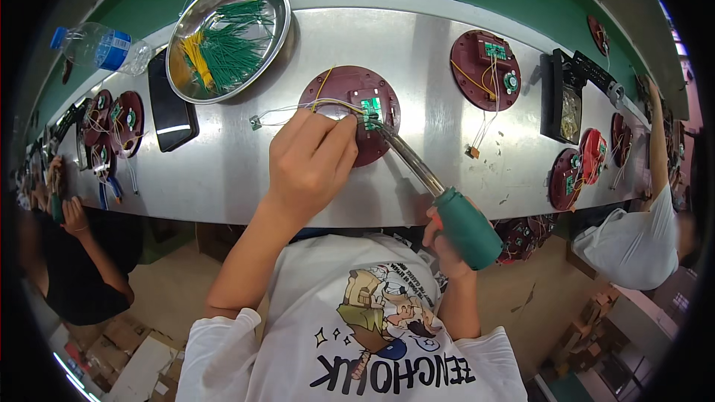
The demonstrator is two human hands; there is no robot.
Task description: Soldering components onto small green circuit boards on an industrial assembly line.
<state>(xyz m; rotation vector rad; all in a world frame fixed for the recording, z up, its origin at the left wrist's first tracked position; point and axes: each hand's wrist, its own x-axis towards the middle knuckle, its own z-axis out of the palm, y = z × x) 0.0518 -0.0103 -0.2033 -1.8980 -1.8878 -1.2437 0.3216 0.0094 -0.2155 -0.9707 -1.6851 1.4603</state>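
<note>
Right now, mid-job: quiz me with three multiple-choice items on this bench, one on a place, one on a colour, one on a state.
1. Where does the metal bowl sit? A) upper left of the bench B) far right C) on the floor
2. What colour is the soldering iron handle? A) red B) teal green C) yellow
3. What is the left hand doing? A) resting flat and open B) pinching wires at the round maroon board C) holding the bottle

Answers: 1 A, beside the black phone. 2 B, in the right hand grip. 3 B, fingers closed over the board's wires.

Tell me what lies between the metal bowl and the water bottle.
In the head view, the top end of a black phone lies between the bowl and the bottle; above it the stretch is bare.
</note>
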